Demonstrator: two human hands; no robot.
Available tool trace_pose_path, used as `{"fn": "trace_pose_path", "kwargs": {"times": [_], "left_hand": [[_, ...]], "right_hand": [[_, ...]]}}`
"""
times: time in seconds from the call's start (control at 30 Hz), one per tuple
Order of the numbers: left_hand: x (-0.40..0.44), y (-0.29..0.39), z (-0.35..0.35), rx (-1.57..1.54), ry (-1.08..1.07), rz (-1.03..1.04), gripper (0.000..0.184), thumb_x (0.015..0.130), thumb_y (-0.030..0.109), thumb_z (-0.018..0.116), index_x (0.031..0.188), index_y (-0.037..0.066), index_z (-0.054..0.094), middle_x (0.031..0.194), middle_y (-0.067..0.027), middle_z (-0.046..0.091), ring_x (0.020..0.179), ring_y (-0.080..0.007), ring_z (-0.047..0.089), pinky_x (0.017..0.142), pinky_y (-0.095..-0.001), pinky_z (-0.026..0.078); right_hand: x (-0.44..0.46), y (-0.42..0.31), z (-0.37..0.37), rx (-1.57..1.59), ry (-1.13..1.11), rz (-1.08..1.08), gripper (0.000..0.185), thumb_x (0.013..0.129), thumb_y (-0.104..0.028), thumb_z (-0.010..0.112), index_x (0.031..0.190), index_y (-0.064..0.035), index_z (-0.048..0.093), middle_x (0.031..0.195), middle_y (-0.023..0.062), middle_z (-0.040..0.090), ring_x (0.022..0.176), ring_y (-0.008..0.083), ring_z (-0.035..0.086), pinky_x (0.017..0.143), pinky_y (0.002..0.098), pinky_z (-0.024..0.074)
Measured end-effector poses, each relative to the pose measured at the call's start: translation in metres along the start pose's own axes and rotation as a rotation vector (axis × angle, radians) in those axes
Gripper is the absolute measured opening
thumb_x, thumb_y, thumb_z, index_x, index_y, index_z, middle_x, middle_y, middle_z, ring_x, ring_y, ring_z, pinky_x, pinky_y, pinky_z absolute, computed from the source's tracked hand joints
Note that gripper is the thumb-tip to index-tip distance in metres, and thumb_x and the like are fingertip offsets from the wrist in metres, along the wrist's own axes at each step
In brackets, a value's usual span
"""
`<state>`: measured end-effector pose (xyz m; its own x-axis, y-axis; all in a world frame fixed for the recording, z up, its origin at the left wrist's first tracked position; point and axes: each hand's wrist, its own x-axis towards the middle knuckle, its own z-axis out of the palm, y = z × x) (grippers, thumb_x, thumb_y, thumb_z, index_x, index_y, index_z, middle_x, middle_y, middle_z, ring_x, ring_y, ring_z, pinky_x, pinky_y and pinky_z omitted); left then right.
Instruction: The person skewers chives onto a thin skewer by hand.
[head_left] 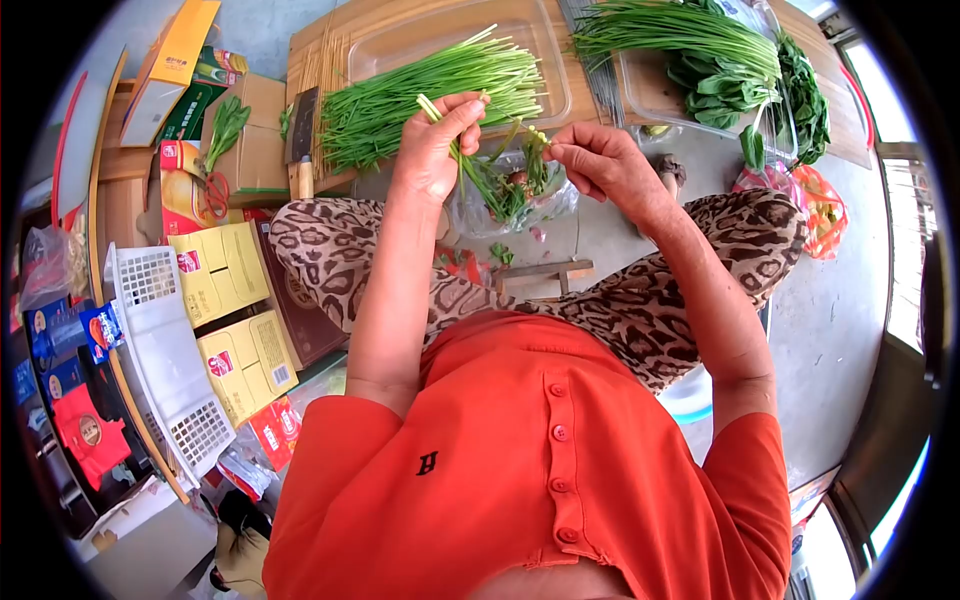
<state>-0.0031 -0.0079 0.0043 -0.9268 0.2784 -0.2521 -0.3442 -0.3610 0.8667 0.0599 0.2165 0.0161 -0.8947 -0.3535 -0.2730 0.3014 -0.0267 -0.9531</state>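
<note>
My left hand [440,145] is closed around a few green chives [474,178], whose pale stem ends stick out above the fingers. Their leaves hang down over a clear plastic bag [555,208] with green scraps in it. To the right, my right hand [605,170] is closed in a pinch at a small yellow-green bit of stalk [543,137], above the same bag. Just beyond my hands, a large pile of chives [430,100] lies across a clear plastic tray [558,60] on the wooden table.
A cleaver [302,140] lies at the table's left side. Another bundle of chives [690,40] and leafy greens [715,85] fill a second tray at right. Red scissors [215,195], cardboard boxes [220,270] and a white plastic basket [165,340] stand at left. A small wooden stool [545,272] sits below.
</note>
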Motion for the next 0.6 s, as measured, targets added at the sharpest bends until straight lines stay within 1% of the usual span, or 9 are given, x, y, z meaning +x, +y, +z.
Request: {"fn": "trace_pose_path", "kwargs": {"times": [0.2,0.37,0.4,0.5,0.53,0.57,0.6], "left_hand": [[-0.001,0.002,0.002,-0.005,-0.019,-0.038,0.020,0.081,0.009,0.068,0.097,-0.001,0.063,0.077,-0.0022,0.057,0.058,-0.0088,0.048,0.052,-0.0230,0.035],[-0.006,-0.002,0.011,0.109,-0.081,-0.098,0.018,0.080,0.010,0.069,0.094,-0.001,0.064,0.075,-0.0004,0.057,0.058,-0.0080,0.046,0.052,-0.0216,0.033],[-0.006,-0.005,0.012,0.138,-0.106,-0.088,0.018,0.081,0.012,0.069,0.093,0.000,0.064,0.076,0.0000,0.058,0.059,-0.0077,0.046,0.052,-0.0214,0.033],[-0.007,-0.013,0.021,0.199,-0.091,-0.075,0.017,0.084,0.014,0.066,0.094,0.000,0.064,0.078,0.0001,0.059,0.060,-0.0078,0.047,0.053,-0.0217,0.033],[-0.008,-0.012,0.024,0.204,-0.109,-0.039,0.019,0.088,0.018,0.063,0.097,0.001,0.064,0.079,-0.0002,0.060,0.061,-0.0072,0.047,0.053,-0.0219,0.034],[-0.007,-0.014,0.026,0.204,-0.110,-0.039,0.019,0.088,0.018,0.063,0.097,0.001,0.064,0.079,-0.0002,0.060,0.061,-0.0072,0.047,0.053,-0.0219,0.034],[-0.006,-0.017,0.028,0.237,-0.057,0.025,0.020,0.089,0.019,0.061,0.098,0.001,0.064,0.078,0.0001,0.060,0.061,-0.0068,0.047,0.053,-0.0218,0.034]], "right_hand": [[-0.001,-0.002,-0.001,-0.016,-0.007,0.009,0.018,0.094,-0.022,0.053,0.093,-0.0053,0.061,0.057,-0.0063,0.044,0.049,0.0015,0.036,0.044,0.0181,0.0267],[-0.003,-0.008,0.002,-0.055,0.001,0.003,0.018,0.094,-0.022,0.053,0.092,-0.0055,0.061,0.057,-0.0061,0.044,0.049,0.0017,0.036,0.044,0.0184,0.0271],[-0.002,-0.007,0.002,-0.054,0.002,0.003,0.018,0.094,-0.022,0.053,0.092,-0.0055,0.061,0.057,-0.0061,0.044,0.049,0.0017,0.036,0.044,0.0184,0.0271],[0.002,-0.002,-0.001,-0.014,0.015,0.007,0.018,0.094,-0.022,0.053,0.092,-0.0058,0.061,0.058,-0.0062,0.044,0.050,0.0020,0.037,0.044,0.0186,0.0270],[0.002,-0.001,-0.001,0.007,0.034,0.013,0.018,0.094,-0.022,0.053,0.092,-0.0059,0.061,0.058,-0.0062,0.044,0.050,0.0022,0.037,0.044,0.0187,0.0269],[0.003,-0.001,-0.002,0.028,0.053,0.018,0.018,0.094,-0.022,0.053,0.092,-0.0061,0.061,0.058,-0.0062,0.044,0.050,0.0023,0.037,0.044,0.0187,0.0268],[0.003,0.000,-0.002,0.028,0.054,0.019,0.018,0.094,-0.022,0.053,0.092,-0.0061,0.061,0.058,-0.0062,0.044,0.050,0.0023,0.037,0.044,0.0187,0.0268]]}}
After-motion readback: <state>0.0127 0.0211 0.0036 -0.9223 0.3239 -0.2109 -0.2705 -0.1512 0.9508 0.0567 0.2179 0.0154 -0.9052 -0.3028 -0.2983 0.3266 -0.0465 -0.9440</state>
